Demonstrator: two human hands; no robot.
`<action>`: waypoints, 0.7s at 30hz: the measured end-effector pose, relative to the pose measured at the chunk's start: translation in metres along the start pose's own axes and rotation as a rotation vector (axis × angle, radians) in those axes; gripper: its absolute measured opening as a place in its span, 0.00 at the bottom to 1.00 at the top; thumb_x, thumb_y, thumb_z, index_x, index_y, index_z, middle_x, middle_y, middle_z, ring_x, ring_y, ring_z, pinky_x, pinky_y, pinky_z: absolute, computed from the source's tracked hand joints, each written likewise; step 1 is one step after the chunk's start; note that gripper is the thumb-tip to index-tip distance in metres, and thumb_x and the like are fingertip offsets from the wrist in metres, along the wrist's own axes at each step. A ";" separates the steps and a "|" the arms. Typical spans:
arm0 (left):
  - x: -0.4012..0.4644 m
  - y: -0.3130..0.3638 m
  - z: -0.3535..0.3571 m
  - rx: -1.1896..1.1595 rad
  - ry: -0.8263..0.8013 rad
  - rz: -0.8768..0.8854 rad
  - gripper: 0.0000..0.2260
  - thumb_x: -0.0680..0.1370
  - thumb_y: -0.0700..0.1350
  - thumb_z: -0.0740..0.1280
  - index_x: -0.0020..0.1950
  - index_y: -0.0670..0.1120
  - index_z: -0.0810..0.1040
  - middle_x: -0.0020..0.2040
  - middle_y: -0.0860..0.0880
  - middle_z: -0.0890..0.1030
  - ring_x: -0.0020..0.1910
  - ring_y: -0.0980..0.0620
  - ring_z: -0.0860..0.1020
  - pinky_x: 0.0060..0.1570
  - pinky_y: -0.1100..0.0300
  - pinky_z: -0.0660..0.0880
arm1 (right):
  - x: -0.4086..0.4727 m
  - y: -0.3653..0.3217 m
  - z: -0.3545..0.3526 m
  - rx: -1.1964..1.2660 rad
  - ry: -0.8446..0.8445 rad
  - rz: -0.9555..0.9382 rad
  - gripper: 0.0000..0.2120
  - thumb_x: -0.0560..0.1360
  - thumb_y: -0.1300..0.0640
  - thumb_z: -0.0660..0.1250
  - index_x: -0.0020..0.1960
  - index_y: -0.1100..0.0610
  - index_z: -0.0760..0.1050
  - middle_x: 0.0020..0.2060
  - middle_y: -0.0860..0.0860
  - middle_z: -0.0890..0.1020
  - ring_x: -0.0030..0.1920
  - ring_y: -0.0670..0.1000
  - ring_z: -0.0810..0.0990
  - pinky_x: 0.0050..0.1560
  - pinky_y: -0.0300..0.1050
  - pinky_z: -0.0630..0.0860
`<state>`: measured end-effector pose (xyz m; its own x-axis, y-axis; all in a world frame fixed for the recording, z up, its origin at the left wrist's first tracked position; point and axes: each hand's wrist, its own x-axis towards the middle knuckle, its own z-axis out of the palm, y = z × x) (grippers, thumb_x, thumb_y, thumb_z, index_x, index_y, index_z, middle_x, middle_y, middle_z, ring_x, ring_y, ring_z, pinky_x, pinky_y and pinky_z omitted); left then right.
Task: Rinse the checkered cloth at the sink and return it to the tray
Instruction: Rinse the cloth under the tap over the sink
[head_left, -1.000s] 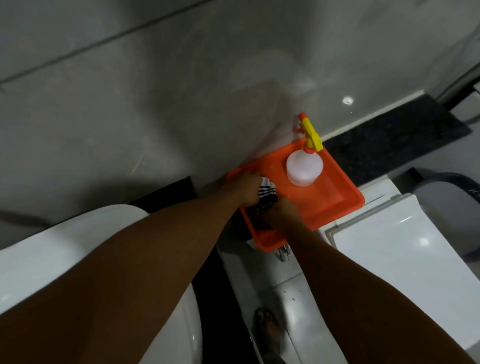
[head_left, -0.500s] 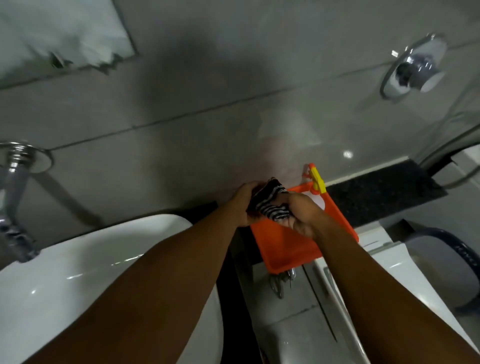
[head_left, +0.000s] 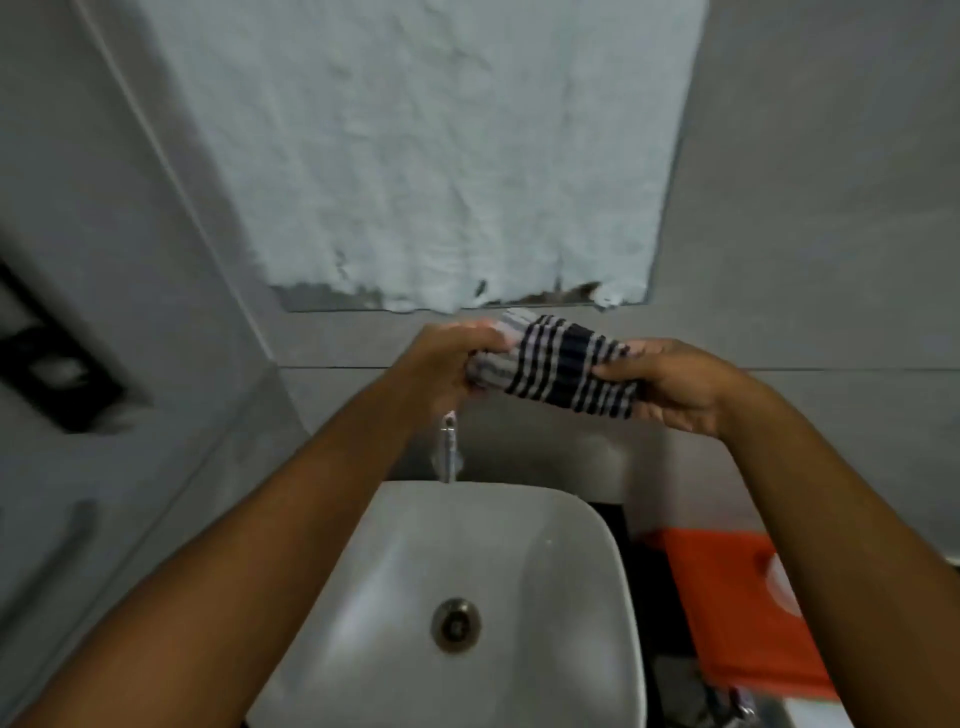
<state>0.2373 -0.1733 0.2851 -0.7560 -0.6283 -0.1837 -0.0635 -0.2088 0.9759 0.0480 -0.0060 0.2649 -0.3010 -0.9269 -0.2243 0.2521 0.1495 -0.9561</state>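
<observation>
A dark blue and white checkered cloth (head_left: 561, 364), bunched into a roll, is stretched between both my hands above the white sink (head_left: 587, 597). My left hand (head_left: 447, 364) grips its left end and my right hand (head_left: 675, 384) grips its right end. A chrome tap (head_left: 449, 452) juts from the wall just below my left hand, over the sink's back rim. The orange tray (head_left: 727, 623) lies to the right of the sink, partly hidden under my right forearm.
A round drain (head_left: 456, 625) sits in the basin's middle. A mirror covered with a pale sheet (head_left: 441, 156) hangs on the grey tiled wall above my hands. A dark fixture (head_left: 47, 364) is on the left wall.
Both hands lifted the cloth out of the orange tray and carried it left, up over the sink. The view swung from the tray to the sink and mirror.
</observation>
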 end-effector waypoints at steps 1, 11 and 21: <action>-0.005 0.007 -0.020 0.021 0.105 0.009 0.11 0.72 0.35 0.69 0.54 0.34 0.79 0.44 0.36 0.80 0.35 0.45 0.79 0.33 0.58 0.77 | 0.014 -0.005 0.020 -0.045 0.053 -0.030 0.15 0.74 0.68 0.69 0.60 0.65 0.79 0.57 0.61 0.84 0.59 0.58 0.83 0.59 0.51 0.81; 0.003 -0.020 -0.096 0.644 0.663 -0.075 0.22 0.70 0.47 0.75 0.57 0.36 0.76 0.56 0.37 0.80 0.51 0.39 0.80 0.50 0.49 0.80 | 0.103 0.030 0.112 -0.202 0.541 -0.085 0.12 0.65 0.63 0.80 0.45 0.61 0.82 0.46 0.60 0.86 0.46 0.59 0.86 0.50 0.57 0.85; 0.035 -0.043 -0.049 0.167 0.203 -0.298 0.21 0.73 0.49 0.72 0.59 0.35 0.79 0.54 0.37 0.84 0.47 0.38 0.83 0.50 0.45 0.82 | 0.100 0.069 0.070 -1.382 0.702 -0.964 0.12 0.78 0.56 0.64 0.61 0.53 0.75 0.64 0.56 0.74 0.66 0.57 0.70 0.64 0.52 0.69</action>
<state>0.2455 -0.2226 0.2315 -0.5457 -0.6972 -0.4648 -0.3784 -0.2898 0.8791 0.0997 -0.1127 0.1896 -0.2432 -0.6068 0.7567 -0.9686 0.1939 -0.1558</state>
